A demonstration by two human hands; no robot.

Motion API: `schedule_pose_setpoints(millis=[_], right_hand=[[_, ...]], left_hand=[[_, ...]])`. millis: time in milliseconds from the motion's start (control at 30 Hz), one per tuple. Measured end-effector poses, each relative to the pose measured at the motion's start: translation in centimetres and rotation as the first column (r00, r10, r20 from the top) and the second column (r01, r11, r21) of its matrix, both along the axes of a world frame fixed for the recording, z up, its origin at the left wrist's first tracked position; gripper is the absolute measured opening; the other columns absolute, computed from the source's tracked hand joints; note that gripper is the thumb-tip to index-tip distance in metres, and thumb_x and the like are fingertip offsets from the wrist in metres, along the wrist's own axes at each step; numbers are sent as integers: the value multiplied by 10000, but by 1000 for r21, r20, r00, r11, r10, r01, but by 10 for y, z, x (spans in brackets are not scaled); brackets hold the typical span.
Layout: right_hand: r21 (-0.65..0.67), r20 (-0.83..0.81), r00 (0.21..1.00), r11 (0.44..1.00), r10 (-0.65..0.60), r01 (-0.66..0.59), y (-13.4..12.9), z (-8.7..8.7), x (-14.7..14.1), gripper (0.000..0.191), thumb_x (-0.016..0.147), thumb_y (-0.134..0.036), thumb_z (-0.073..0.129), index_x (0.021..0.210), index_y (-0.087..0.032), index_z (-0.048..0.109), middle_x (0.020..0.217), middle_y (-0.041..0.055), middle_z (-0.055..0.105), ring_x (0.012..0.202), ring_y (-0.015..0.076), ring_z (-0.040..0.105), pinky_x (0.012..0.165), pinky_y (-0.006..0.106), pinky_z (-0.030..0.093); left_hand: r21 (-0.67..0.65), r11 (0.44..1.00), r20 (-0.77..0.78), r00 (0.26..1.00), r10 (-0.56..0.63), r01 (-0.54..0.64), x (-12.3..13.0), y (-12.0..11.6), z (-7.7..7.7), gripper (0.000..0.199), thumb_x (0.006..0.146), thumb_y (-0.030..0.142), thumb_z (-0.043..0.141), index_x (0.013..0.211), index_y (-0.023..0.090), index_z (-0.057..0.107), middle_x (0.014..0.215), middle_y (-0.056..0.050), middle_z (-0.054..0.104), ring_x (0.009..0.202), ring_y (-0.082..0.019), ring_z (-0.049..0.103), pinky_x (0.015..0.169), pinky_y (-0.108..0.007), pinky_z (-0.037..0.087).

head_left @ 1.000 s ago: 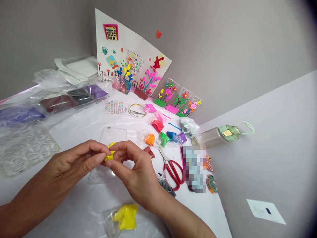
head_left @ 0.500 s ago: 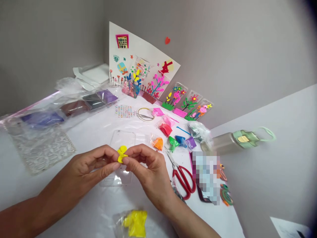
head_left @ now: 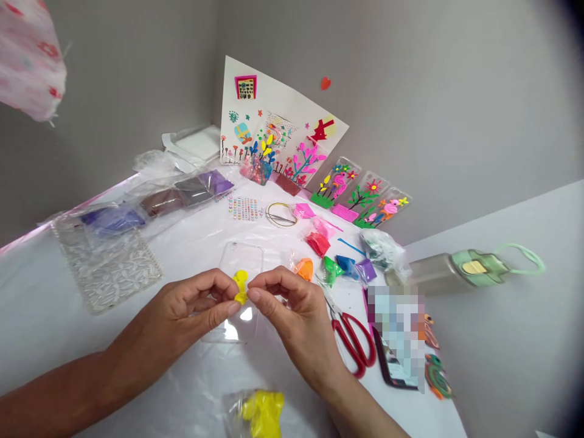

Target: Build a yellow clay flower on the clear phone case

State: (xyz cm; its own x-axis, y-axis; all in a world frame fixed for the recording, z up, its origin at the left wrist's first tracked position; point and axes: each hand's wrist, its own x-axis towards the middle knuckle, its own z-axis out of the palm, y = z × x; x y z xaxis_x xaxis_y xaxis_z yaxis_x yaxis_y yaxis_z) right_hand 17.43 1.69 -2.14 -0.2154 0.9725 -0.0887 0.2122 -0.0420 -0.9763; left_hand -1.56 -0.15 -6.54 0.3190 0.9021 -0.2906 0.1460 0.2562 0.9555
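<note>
Between both hands is a small piece of yellow modelling clay, with rounded lobes. My left hand pinches it between thumb and fingers from the left. From the right, my right hand is closed too, its thumb and index fingertip pressed at the clay's edge. Below them a clear phone case lies on the white table, partly covered by my hands. An opened plastic bag of yellow clay lies nearest to me.
Small bags of coloured clay, such as green, sit beyond my right hand. Red-handled scissors, a phone and a bottle lie at the right. A textured clear mat is at left. Decorated cases lean behind.
The head view has shifted, so the table things appear further right. A pink patterned cloth has come into the upper left. The yellow clay has turned slightly and stays between my fingers.
</note>
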Motion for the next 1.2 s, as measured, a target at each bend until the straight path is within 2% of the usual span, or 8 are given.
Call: schedule_pose_setpoints(millis=[267, 467, 633, 800, 967, 1100, 1200], right_hand=[[70, 123, 990, 994, 73, -82, 1, 2, 4, 168, 886, -327, 739, 757, -220, 752, 764, -10, 690, 750, 149, 606, 750, 289, 473], [1, 71, 992, 994, 105, -105, 3, 4, 5, 191, 903, -380, 713, 813, -219, 761, 807, 0, 704, 781, 157, 616, 733, 284, 466], [38, 114, 986, 991, 119, -124, 3, 5, 6, 209, 905, -380, 720, 778, -218, 755, 783, -2, 692, 759, 152, 618, 723, 276, 477], [12, 75, 986, 989, 147, -148, 3, 2, 7, 263, 985, -377, 609, 847, -221, 769, 818, 8, 701, 798, 159, 629, 765, 290, 476], [-4, 91, 988, 993, 121, -121, 2, 4, 5, 169, 915, -316, 701, 800, -212, 770, 796, -2, 700, 787, 153, 626, 763, 272, 481], [-37, -22, 992, 991, 126, -127, 3, 1, 5, 217, 956, -334, 641, 835, -218, 780, 755, -7, 677, 763, 147, 613, 750, 268, 477], [-128, -142, 983, 983, 114, -133, 4, -4, 4, 184, 904, -380, 711, 858, -214, 776, 764, -15, 683, 740, 131, 595, 731, 255, 463]], left_hand=[[-3, 999, -10, 999, -46, 46, 2, 0, 1, 225, 892, 488, 642, 883, 264, 628, 840, 24, 641, 839, -199, 623, 758, -270, 489], [-28, 999, 28, 999, -43, 44, 3, 0, 2, 228, 893, 491, 649, 881, 264, 634, 850, 31, 650, 845, -191, 626, 754, -258, 490], [-41, 999, 48, 999, 10, -8, 5, -2, 6, 261, 878, 517, 657, 859, 257, 646, 837, 24, 656, 834, -191, 621, 726, -255, 476], [-33, 997, 46, 997, -66, 67, 0, 1, 0, 233, 887, 505, 662, 897, 272, 661, 836, 30, 605, 815, -180, 583, 709, -257, 463], [-67, 997, 101, 995, -20, 27, 1, 0, 0, 299, 896, 560, 647, 894, 262, 640, 860, 29, 620, 853, -182, 591, 728, -266, 441], [-53, 998, 105, 994, -37, 43, 0, 0, 2, 282, 899, 547, 650, 922, 266, 658, 870, 25, 627, 853, -185, 604, 740, -270, 457], [-55, 998, 115, 993, -5, 11, 0, 2, 4, 301, 906, 556, 638, 920, 256, 664, 874, 21, 647, 856, -186, 613, 760, -271, 468]])
